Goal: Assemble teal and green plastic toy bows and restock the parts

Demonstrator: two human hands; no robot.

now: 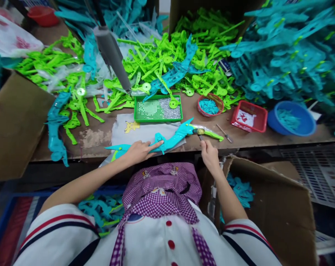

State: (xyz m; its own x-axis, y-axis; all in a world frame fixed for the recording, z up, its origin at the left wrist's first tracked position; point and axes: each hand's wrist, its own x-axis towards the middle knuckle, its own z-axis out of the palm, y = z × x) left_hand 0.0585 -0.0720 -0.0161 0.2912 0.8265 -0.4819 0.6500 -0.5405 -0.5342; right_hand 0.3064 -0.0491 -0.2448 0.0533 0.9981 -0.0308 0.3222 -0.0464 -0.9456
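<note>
a teal toy (170, 140) is pinned flat at the tabletop (101, 138) edge by the left hand (139, 151), fingers spread; a small tool (200, 136) is pinched by the right hand (210, 153); a slip could be caused if pressure eases

Bench (101, 140) count. One green tray (157, 109) at centre. One round red basket (210, 105), one square red basket (249, 116) and one blue bowl (291, 118), ranged toward 3 o'clock. One red bowl (43, 15) at 11 o'clock. One grey hanging tool (112, 55) toward 12 o'clock. One assembled teal toy (170, 139) at the near edge. Two hands: left hand (138, 151), right hand (208, 153). Three cardboard boxes. Loose green and teal parts: too many to count.
</note>
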